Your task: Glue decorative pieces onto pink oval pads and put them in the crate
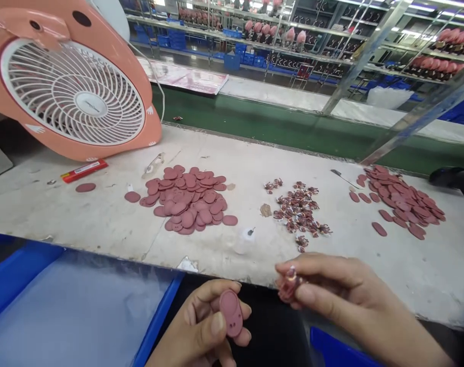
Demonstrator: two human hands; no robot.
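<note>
My left hand (207,326) holds a pink oval piece (232,313) with small holes between thumb and fingers, below the table's front edge. To its right, my right hand (331,295) pinches a small reddish-brown figure (289,285) with a white bit on top. The two held parts are apart. On the white table (216,250) lie a heap of pink oval pieces (189,199), a cluster of small brown figures (298,209) and, at the right, another heap of pink ovals (403,201).
An orange fan (90,102) stands at the back left beside a red box (84,171). A small clear container (245,239) sits near the front edge. Blue-rimmed bins (159,316) are below. Metal posts (415,117) slant at the right, before a green belt (254,125).
</note>
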